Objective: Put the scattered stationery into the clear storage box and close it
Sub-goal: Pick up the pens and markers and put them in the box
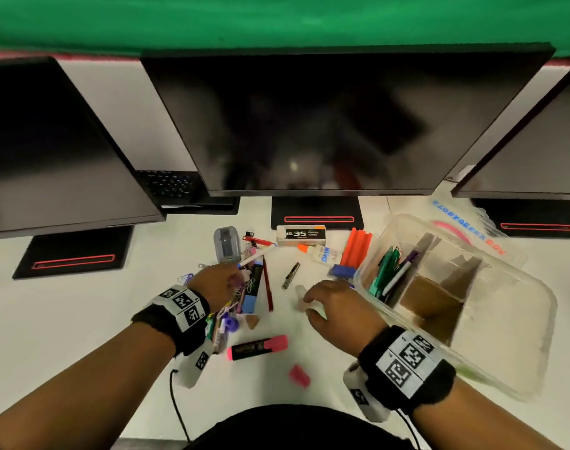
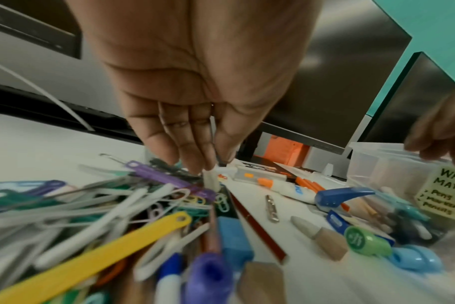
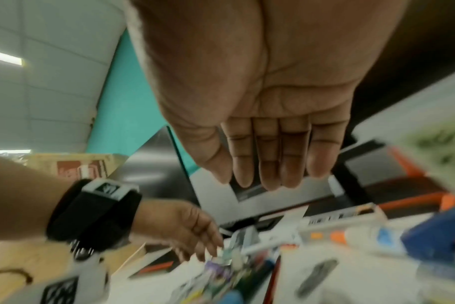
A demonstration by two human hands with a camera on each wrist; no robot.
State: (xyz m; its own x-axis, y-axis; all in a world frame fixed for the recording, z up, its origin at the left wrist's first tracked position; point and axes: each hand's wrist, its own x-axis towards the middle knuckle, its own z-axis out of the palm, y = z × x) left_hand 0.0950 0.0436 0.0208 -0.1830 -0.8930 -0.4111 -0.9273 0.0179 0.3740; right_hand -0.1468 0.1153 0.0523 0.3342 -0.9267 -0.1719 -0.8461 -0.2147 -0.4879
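Note:
My left hand [image 1: 239,271] reaches into a heap of stationery and pinches a white pen [image 1: 257,256] between thumb and fingers; the left wrist view shows the left hand [image 2: 212,164] pinching that white pen [image 2: 213,181]. My right hand [image 1: 309,303] hovers open over the table, fingers straight [image 3: 270,174], holding nothing. The clear storage box [image 1: 472,358] stands open at the right, tilted, with cardboard dividers and several pens [image 1: 389,271] in its left compartment. Its lid [image 1: 468,222] lies behind it.
Loose on the table: pink highlighter [image 1: 257,347], pink eraser [image 1: 299,375], red pencil [image 1: 267,284], staples box [image 1: 301,235], glue bottle [image 1: 325,254], orange markers [image 1: 355,246], paper clips [image 2: 169,205]. Three monitors [image 1: 325,125] stand along the back.

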